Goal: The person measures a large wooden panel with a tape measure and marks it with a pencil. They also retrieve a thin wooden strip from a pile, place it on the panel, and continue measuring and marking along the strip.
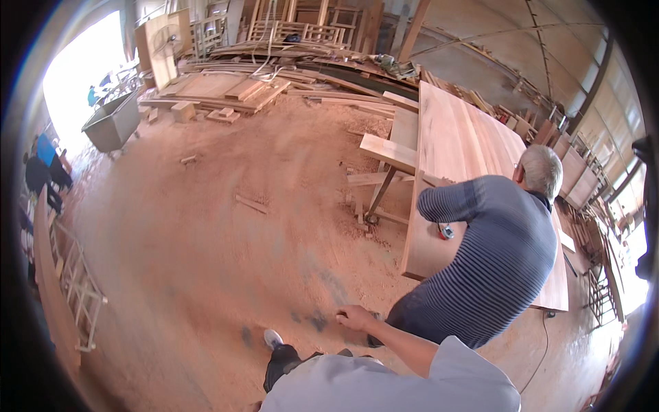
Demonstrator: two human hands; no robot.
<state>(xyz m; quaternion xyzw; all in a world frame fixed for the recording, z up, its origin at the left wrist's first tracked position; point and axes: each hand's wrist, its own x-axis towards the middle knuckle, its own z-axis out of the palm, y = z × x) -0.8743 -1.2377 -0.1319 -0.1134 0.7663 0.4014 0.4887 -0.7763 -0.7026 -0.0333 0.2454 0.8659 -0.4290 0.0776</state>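
My right hand (pixel 354 318) hangs in front of my body, above the dusty floor. Its fingers are curled, and what they hold, if anything, is too small to make out. My left hand does not show. Just to the right, a co-worker in a striped shirt (pixel 487 254) bends over a large wooden panel (pixel 460 130). On that panel, by the co-worker's arm, lies a small red and silver tool (pixel 445 232), perhaps a tape measure. The co-worker's hands are hidden.
Sawdust covers the floor (pixel 206 226), with a loose wood strip (pixel 252 204) on it. Stacked boards (pixel 226 93) lie at the back, near a grey cart (pixel 113 123) and a fan (pixel 167 41). A pale frame (pixel 75 288) stands at left; a cable (pixel 546 350) trails at right.
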